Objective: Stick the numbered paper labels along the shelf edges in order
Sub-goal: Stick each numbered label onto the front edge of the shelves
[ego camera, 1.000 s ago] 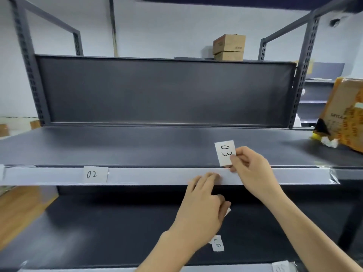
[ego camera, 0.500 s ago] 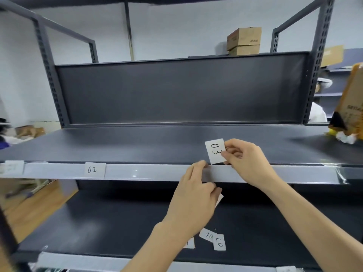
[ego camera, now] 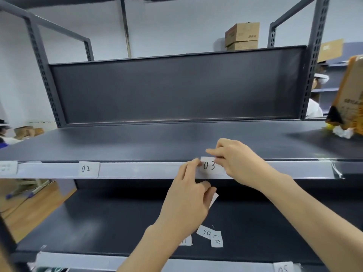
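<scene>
To follow 02 [ego camera: 86, 169], my right hand [ego camera: 241, 163] pinches 03 [ego camera: 209, 165] against the shelf edge [ego camera: 137, 170] while my left hand [ego camera: 186, 199], gripping a spare label [ego camera: 214, 199], fingers 03's left side to keep it level.

A single wide-angle camera sits on the person's head and faces forward and a little downward, square on to the dark grey metal shelving rack [ego camera: 176, 91]. It is near: both forearms enter from the bottom edge. The left hand [ego camera: 186, 203], a white paper slip [ego camera: 213, 199] under its thumb, meets the right hand [ego camera: 239, 163], which pinches the white paper label marked 03 [ego camera: 209, 166], just below mid-frame on the pale strip along the upper shelf's front edge [ego camera: 137, 169] (bowed by the lens). The lower shelf deck [ego camera: 98, 222] is seen from above.
</scene>
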